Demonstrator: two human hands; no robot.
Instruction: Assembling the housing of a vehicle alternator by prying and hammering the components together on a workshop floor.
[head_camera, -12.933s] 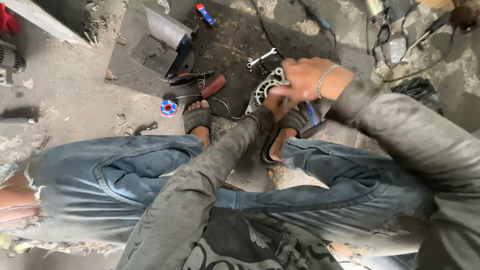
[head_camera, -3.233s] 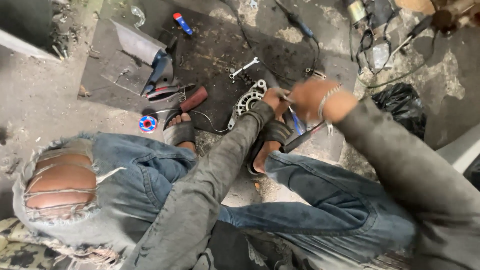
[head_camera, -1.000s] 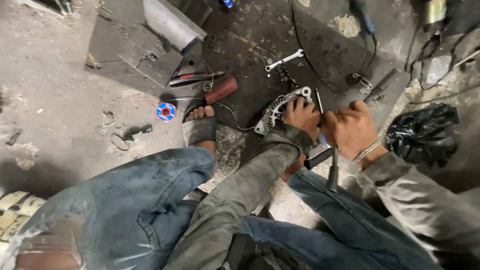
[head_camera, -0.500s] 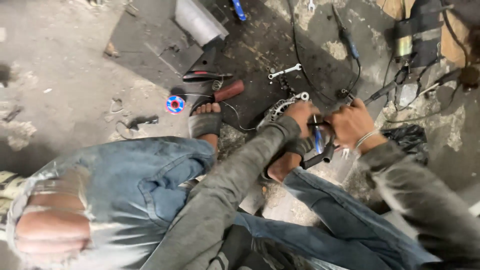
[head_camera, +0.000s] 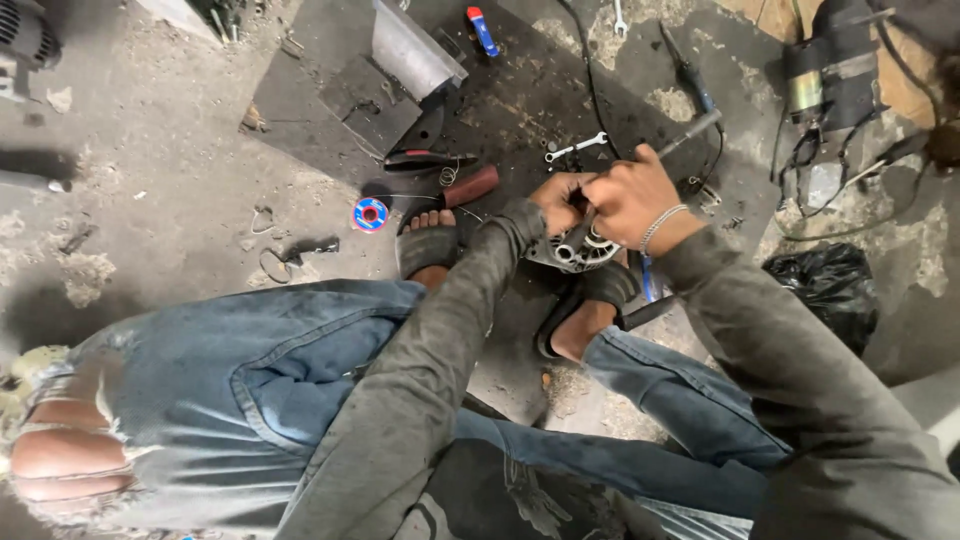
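We are clamping our right hand (head_camera: 632, 195) around a long metal rod (head_camera: 640, 175) and our left hand (head_camera: 558, 197) on the alternator housing (head_camera: 583, 250), sitting just beyond our right sandal (head_camera: 600, 290).

Dusty, cracked concrete floor (head_camera: 150, 180) in daylight; a dark, oil-stained mat (head_camera: 520, 110) lies toward twelve o'clock.

This is a rough repair workshop, worked at floor level. The cracked, oil-stained concrete floor (head_camera: 150, 200) is strewn with tools: a spanner (head_camera: 577, 148), red-handled pliers (head_camera: 425, 158), a screwdriver (head_camera: 481, 30), cables, and a dismantled electric motor (head_camera: 835, 70) lying nearby.
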